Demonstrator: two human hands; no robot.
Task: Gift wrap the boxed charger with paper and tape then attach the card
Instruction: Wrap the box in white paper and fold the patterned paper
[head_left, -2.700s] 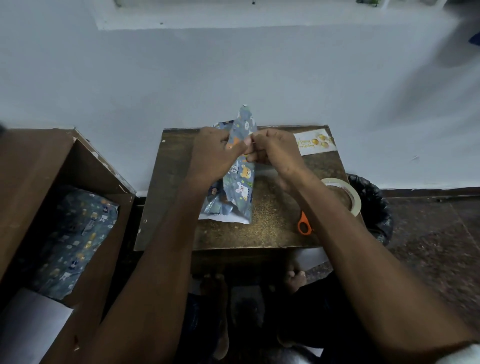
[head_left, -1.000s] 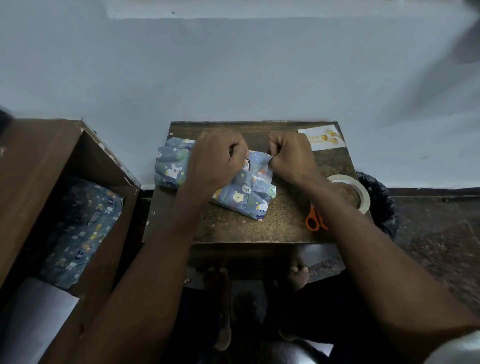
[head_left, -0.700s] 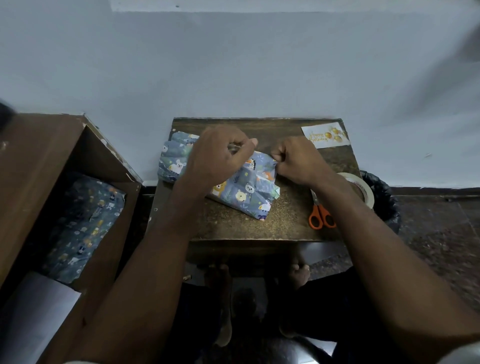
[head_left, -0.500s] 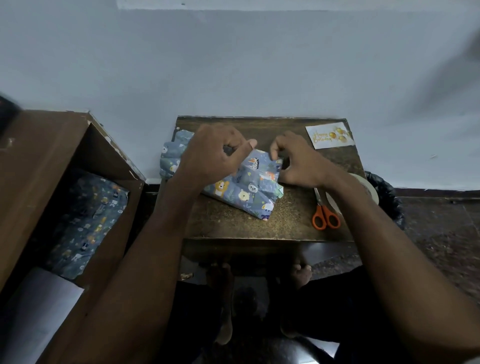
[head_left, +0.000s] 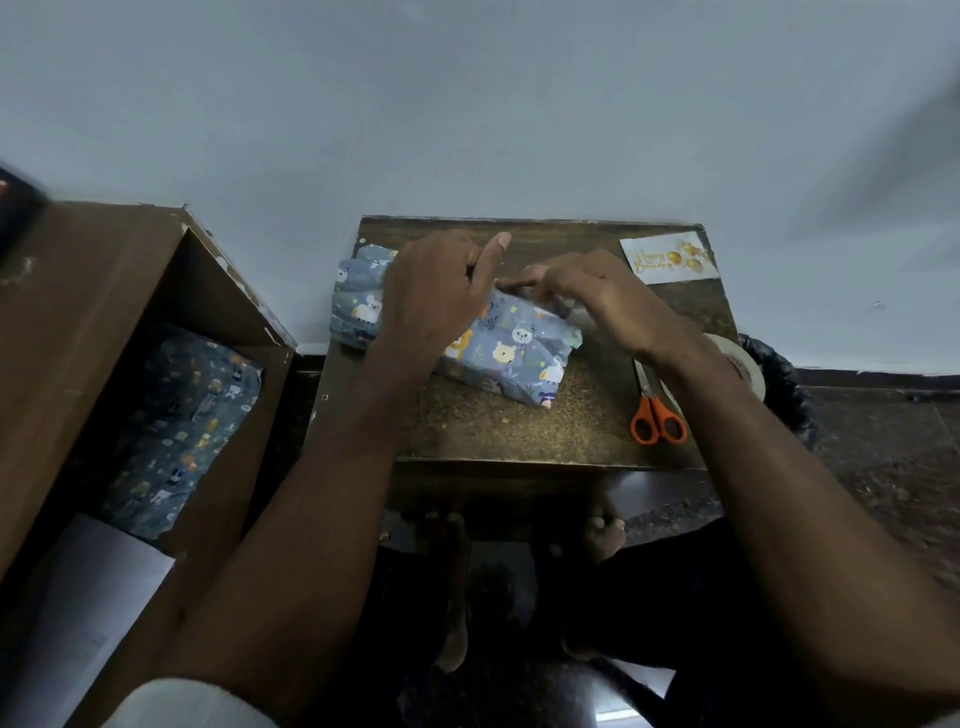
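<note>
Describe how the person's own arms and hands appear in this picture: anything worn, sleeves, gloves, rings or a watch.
Both forearms are bare from wrist to past the elbow. The left hand and right hand wear no gloves; no ring or watch shows on either. A white sleeve edge appears on the left upper arm at the frame's bottom.

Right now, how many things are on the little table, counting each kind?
Wrapped parcel: 1
Birthday card: 1
Orange-handled scissors: 1
Tape roll: 1
Total: 4
</note>
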